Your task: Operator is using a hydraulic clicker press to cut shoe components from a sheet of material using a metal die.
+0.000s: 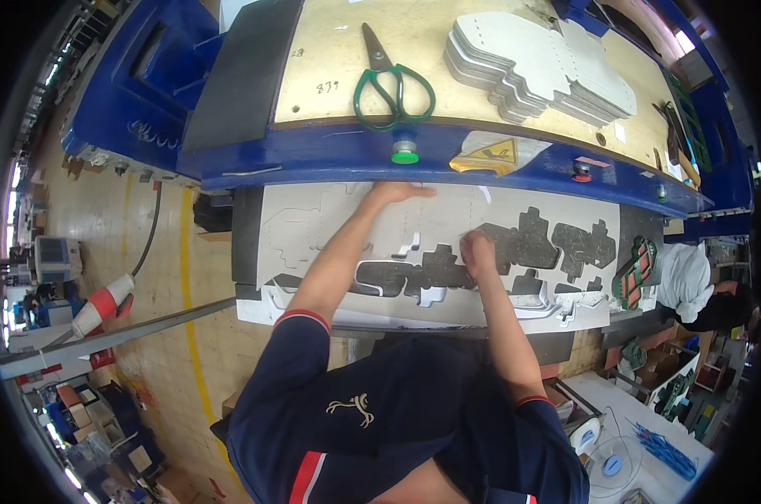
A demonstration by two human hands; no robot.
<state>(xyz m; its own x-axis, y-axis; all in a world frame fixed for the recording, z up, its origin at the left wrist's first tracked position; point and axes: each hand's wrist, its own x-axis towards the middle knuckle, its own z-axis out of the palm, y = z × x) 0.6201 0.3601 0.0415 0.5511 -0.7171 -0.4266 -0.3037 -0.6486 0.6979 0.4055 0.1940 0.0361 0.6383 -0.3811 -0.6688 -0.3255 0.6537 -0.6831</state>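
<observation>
A pale grey card sheet (414, 220) lies in front of me, scored with cut outlines. Several of its shapes are out, and a dark board (531, 239) shows through the gaps. My left hand (394, 193) lies flat on the sheet's far part, thumb stretched to the right, fingertips partly hidden by the blue beam. Closer to the middle, my right hand (479, 252) is closed at the edge of a cut-out gap; what its fingers grip is hidden. White offcut strips (527, 302) stand up along the near edge.
A blue machine beam (330, 151) crosses beyond the sheet. On the wooden top above it lie green-handled scissors (389, 88) and a stack of cut card pieces (531, 67). A red and green object (637, 273) is at the right. Another person (700, 286) is farther right.
</observation>
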